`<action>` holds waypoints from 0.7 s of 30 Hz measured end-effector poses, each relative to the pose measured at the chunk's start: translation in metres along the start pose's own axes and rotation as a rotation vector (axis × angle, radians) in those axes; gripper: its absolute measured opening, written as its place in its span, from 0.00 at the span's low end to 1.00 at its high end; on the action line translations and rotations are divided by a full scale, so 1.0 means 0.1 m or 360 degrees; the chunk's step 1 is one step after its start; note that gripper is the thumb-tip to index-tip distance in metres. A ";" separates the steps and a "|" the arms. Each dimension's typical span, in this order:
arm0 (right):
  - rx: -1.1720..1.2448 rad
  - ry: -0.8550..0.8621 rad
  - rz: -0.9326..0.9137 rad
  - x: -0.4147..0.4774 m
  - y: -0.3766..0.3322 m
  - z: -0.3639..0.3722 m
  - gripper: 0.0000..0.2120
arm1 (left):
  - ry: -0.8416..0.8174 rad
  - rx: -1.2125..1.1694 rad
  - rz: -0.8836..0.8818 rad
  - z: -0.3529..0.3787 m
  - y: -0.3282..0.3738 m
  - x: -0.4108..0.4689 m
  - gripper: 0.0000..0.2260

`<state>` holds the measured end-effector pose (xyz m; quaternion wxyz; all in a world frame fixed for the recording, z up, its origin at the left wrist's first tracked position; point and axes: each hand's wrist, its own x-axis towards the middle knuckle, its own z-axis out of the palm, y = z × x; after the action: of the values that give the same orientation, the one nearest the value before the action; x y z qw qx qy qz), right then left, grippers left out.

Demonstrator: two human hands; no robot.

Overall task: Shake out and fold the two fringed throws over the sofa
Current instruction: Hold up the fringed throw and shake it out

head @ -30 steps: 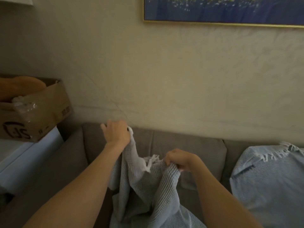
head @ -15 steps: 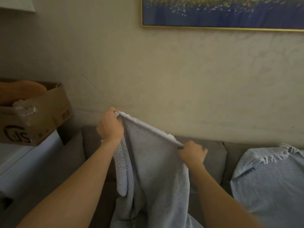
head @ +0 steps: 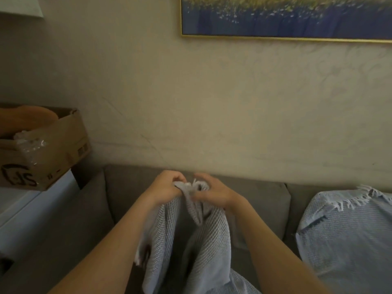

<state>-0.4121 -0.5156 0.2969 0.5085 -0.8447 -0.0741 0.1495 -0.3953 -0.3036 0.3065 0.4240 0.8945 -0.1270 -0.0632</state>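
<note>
A pale blue-grey woven throw (head: 203, 247) hangs in front of the grey sofa (head: 131, 192), bunched at its top edge. My left hand (head: 164, 187) and my right hand (head: 214, 193) grip that top edge close together, almost touching, with white fringe showing between them. The cloth drops in two folds below my hands and runs out of the bottom of the view. A second light blue throw (head: 347, 236) with white fringe lies draped over the sofa's right part.
A cardboard box (head: 48, 149) with orange cloth and plastic wrap sits on a white surface (head: 31, 211) left of the sofa. A framed blue and yellow painting (head: 286, 18) hangs on the beige wall above.
My hands were apart, holding the throw's top edge stretched out and raised. Now they have come down and together, and the edge is bunched between them.
</note>
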 end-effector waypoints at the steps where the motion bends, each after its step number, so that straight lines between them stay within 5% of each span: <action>1: -0.0088 -0.0118 0.0031 0.00 -0.02 0.04 0.32 | -0.0043 -0.0024 0.0070 0.00 0.05 -0.01 0.06; 4: -0.0295 -0.0191 0.0120 -0.02 -0.03 0.14 0.09 | -0.0122 -0.0033 0.0201 -0.02 0.16 -0.03 0.10; 9: -0.0585 0.0458 -0.0063 0.02 -0.07 0.05 0.17 | -0.0019 0.0187 0.0160 -0.04 0.02 -0.05 0.20; 11: -0.0561 0.0665 -0.0199 -0.01 -0.17 0.04 0.18 | 0.0035 0.0315 0.0068 -0.02 -0.06 -0.06 0.16; 13: -0.0414 0.0884 -0.0297 -0.05 -0.29 0.03 0.19 | 0.0018 0.0369 -0.0052 0.00 -0.16 -0.07 0.04; 21: 0.0391 0.1594 -0.0206 -0.07 -0.30 -0.03 0.10 | 0.0148 0.0201 -0.0268 0.05 -0.25 -0.11 0.13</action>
<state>-0.4174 -0.5057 0.3262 0.5852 -0.7404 0.1443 -0.2974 -0.4031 -0.2888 0.2843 0.3656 0.9288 -0.0354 -0.0489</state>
